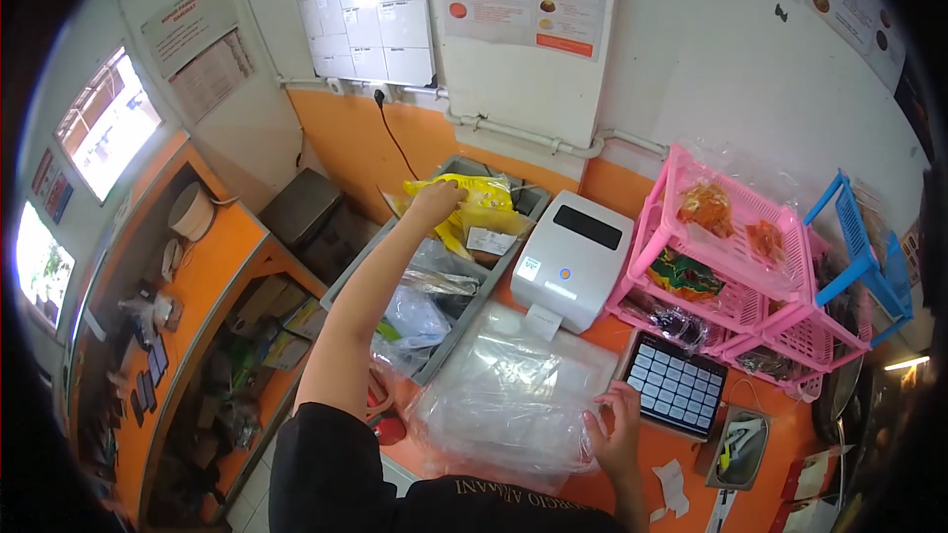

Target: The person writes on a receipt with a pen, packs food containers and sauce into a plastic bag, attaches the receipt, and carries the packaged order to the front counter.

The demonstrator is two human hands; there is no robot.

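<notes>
My left hand (439, 199) reaches into the far part of a grey crate (459, 321), its fingers closed on a yellow plastic bag (479, 192). A white label (490, 241) lies just below that bag. Clear plastic bags (513, 385) are piled on the orange counter in front of me. At the right edge of this pile is my right hand (614, 424), fingers bent and apart, with nothing visible in it. It is just left of a tablet (673, 382) showing a grid of buttons.
A white label printer (573, 257) stands right of the crate. Pink stacked baskets (731, 276) and a blue rack (861, 247) are farther right. A metal tray (739, 446) holds small items near paper scraps (671, 489). Orange shelving (232, 257) is at left.
</notes>
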